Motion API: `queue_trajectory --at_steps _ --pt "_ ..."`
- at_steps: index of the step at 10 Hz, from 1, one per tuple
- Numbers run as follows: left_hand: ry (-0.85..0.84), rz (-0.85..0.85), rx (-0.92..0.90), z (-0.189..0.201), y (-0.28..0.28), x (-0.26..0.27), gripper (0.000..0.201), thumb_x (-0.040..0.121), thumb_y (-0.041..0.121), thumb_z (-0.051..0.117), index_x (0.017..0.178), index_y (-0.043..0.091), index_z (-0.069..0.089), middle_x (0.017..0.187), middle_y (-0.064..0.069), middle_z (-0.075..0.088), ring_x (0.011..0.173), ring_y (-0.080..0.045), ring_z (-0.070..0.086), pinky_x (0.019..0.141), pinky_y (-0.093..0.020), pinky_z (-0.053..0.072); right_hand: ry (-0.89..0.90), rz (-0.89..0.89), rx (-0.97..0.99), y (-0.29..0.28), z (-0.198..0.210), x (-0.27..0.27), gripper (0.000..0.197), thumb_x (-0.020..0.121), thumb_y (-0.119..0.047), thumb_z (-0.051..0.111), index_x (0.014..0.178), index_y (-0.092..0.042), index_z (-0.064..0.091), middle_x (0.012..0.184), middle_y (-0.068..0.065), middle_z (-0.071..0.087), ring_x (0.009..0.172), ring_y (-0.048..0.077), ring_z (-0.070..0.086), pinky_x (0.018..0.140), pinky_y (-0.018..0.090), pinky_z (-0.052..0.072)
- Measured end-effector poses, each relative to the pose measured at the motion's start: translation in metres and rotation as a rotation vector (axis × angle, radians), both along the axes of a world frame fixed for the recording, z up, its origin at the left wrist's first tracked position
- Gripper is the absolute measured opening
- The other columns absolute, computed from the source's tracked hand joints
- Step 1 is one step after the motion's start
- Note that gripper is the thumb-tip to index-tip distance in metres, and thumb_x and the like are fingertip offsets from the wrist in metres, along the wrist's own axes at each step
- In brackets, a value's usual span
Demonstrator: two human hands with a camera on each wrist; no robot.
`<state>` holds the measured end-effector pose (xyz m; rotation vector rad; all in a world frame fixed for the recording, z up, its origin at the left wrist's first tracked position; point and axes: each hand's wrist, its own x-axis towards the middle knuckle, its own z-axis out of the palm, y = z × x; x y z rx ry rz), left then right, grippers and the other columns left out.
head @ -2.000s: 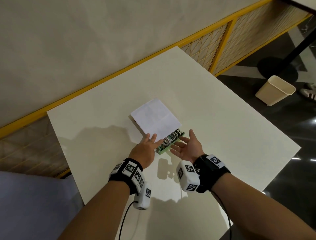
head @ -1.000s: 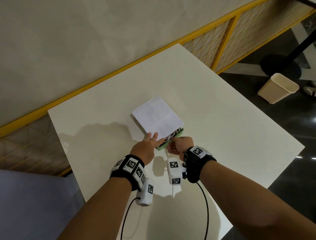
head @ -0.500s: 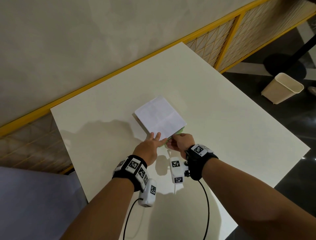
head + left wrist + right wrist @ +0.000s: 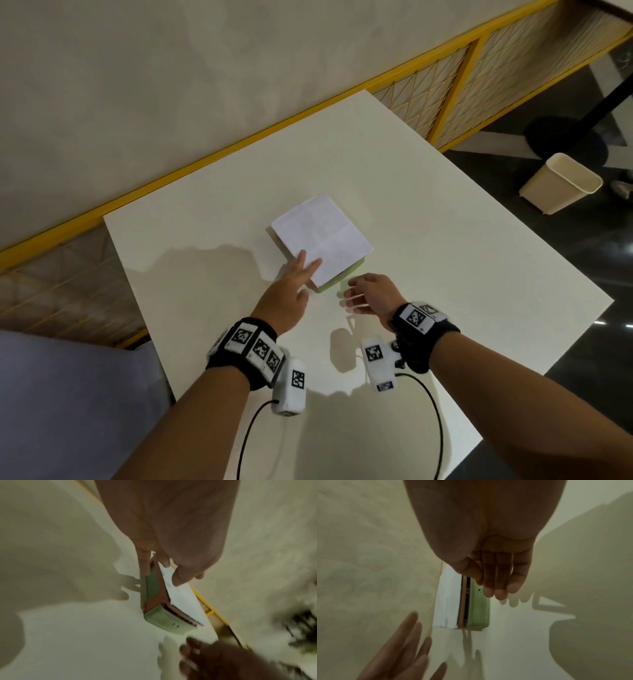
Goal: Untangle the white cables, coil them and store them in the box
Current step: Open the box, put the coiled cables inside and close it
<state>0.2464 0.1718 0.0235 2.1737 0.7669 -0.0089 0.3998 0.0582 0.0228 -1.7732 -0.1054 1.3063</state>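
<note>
A green box [image 4: 323, 287] lies in the middle of the white table [image 4: 445, 240], capped by a white lid [image 4: 322, 233] that leaves only its near end showing. The white cables are hidden under the lid. My left hand [image 4: 305, 270] rests straight fingers on the lid's near left corner; in the left wrist view its thumb [image 4: 144, 566] lies along the box [image 4: 164, 620] side. My right hand [image 4: 356, 294] hovers just off the box's near right end, fingers relaxed and holding nothing. Seen from the right wrist, its fingertips [image 4: 498, 592] hang beside the green wall [image 4: 477, 609].
The table's right and near edges drop to a dark floor with a beige bin [image 4: 561, 183] and a black table base [image 4: 561, 137]. A yellow mesh railing [image 4: 445, 75] runs behind the table. Black camera leads [image 4: 435, 421] hang from my wrists.
The lid has slid toward me until it covers the open end where the coiled cables showed. My right hand let go of the box end and drew back a little.
</note>
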Motion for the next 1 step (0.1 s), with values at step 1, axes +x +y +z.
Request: queue_trajectory --at_steps 1 --pt "-0.069 0.257 -0.107 0.0023 -0.0056 -0.0352 0.047 0.095 0.006 0.043 0.137 0.025 0.050 0.148 0.003 0.044 0.137 -0.010 0.039 0.107 -0.017 0.031 -0.032 0.027 -0.031 -0.0360 0.0032 -0.0036 0.017 0.094 -0.006 0.042 0.083 -0.009 0.054 0.068 0.008 0.061 0.039 0.008 0.056 0.045 0.016 0.042"
